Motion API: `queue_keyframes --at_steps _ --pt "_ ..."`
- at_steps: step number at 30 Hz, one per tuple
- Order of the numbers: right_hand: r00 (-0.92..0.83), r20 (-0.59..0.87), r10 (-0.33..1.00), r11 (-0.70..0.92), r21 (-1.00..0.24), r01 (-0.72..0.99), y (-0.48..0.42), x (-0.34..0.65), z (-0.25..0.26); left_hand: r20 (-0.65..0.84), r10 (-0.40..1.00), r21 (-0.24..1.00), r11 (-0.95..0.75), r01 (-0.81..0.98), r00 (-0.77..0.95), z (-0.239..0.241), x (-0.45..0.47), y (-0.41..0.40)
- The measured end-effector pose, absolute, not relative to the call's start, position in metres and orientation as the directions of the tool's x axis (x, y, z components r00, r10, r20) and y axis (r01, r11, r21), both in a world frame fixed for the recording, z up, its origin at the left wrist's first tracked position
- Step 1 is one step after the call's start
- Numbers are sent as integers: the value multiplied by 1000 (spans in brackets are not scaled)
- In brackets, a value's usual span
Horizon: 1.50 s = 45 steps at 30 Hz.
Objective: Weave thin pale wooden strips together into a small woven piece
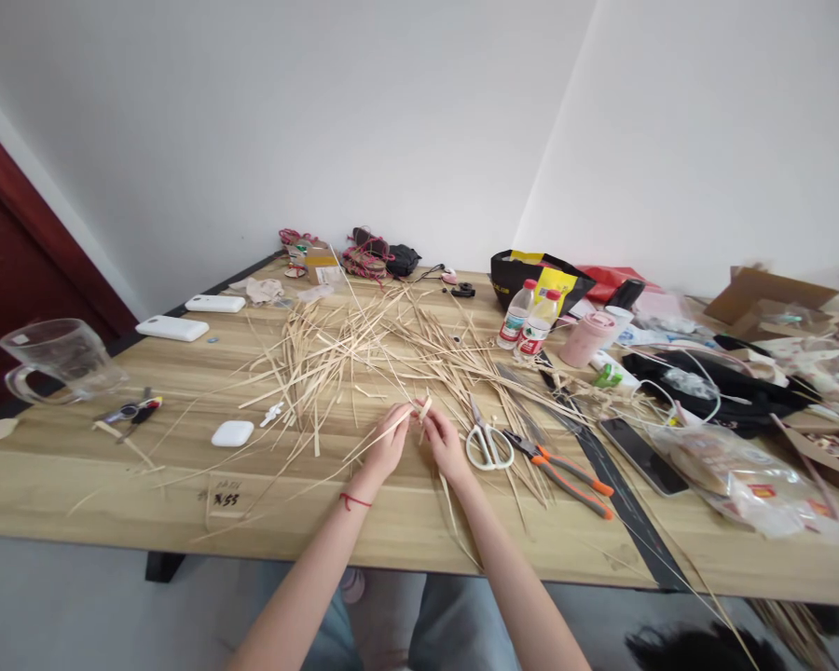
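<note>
Close together above the table's front part, my left hand [386,445] and my right hand [443,442] both pinch flat, pale woven strips [424,407], which look like bamboo or straw. The strips cross between my fingertips, and long ends trail out to the lower left and down past my right wrist. Beyond my hands spreads a loose pile of the same strips [336,340]. White-handled scissors [489,447] lie just right of my right hand, with orange-handled pliers [566,475] beside them. My fingertips partly hide how the strips are joined.
On the left are a clear glass pitcher [62,359], a white earbud case [233,433] and white power banks [172,327]. To the right stand two water bottles [537,324] and a pink cup [587,338], near a phone [643,455] and plastic bags. The table's front edge [252,554] runs below my forearms.
</note>
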State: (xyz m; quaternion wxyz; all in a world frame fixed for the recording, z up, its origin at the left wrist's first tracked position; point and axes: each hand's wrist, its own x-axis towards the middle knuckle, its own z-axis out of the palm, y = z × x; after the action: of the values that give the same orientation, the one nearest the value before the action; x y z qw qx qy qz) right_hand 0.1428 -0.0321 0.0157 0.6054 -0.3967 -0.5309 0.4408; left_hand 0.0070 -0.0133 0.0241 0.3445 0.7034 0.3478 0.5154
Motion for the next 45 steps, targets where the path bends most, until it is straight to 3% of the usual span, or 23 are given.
queue_keyframes --at_steps 9,13,18,22,29,36,45 --pt "3 277 961 275 -953 -127 -28 144 9 300 944 953 -304 9 137 19 7 -7" --pt "-58 200 978 185 -962 -203 -28 141 8 217 974 973 -210 -96 63 13 5 1" --pt "-112 130 985 92 -951 -294 -27 140 6 34 977 952 32 -306 208 9 3 5" --pt "-118 134 984 90 -942 -322 -26 140 3 -24 964 902 135 -409 265 10 5 5" --pt "-139 179 974 135 -951 -278 -27 143 1 -47 954 886 177 -428 298 12 5 2" --pt "-138 215 967 190 -966 -178 -25 149 4 -50 954 947 139 -291 294 5 3 5" --pt "52 221 974 221 -975 7 -20 156 -2 31 962 990 7 -139 270 3 10 2"
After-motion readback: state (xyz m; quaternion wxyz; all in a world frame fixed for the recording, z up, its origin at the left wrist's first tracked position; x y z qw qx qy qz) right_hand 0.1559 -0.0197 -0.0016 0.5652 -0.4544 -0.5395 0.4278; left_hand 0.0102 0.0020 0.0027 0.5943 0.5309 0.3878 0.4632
